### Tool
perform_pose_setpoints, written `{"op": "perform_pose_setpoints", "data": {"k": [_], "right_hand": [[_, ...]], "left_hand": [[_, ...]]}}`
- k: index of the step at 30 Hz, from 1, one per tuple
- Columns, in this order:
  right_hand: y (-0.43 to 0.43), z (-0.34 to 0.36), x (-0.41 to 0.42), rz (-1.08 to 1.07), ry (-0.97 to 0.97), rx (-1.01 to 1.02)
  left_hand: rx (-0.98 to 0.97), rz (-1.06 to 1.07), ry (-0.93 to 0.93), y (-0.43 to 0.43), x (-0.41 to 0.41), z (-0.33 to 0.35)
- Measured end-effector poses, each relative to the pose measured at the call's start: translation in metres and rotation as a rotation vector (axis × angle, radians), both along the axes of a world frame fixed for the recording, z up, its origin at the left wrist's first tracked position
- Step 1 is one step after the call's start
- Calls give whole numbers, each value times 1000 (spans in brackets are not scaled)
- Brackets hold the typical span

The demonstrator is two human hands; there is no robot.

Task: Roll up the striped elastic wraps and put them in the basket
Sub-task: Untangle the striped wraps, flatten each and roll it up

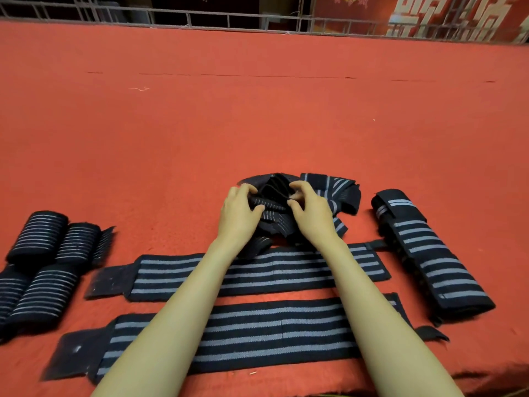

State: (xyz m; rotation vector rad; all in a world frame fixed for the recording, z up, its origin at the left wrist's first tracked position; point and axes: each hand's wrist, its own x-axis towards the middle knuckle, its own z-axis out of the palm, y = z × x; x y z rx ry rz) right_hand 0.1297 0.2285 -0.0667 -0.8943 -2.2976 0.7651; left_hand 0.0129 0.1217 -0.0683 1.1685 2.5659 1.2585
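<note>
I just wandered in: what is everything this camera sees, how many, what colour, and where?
rolled-up navy elastic wraps with grey stripes: four, navy and grey, clustered at the left edge.
flat navy striped wraps: two, navy and grey, side by side nearest the person, under the forearms.
folded long striped wrap: one, navy and grey, at right.
crumpled heap of striped wrap: one, navy and grey, centre.
red cloth surface: one, red, beneath everything.
grey metal railing: one, grey, far edge.
red banner with white characters: one, top right.
left hand: one, gripping the heap's left side.
right hand: one, gripping its right side.
</note>
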Motion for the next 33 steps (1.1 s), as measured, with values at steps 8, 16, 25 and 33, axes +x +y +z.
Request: {"op": "perform_pose_setpoints", "data": {"k": [8,16,25,33], "right_hand": [[-9,-2,38,138,68,-90],[6,0,55,-205,-223,-107],[-11,25,67,-195,205,-42],[-6,40,89,-313,397,6]], "left_hand": [[84,18,406,-8,25,-2],[-49,-141,798,-2,39,-22],[-167,-394,767,4,51,-15],[-316,-438,450,-7,15,-27]]}}
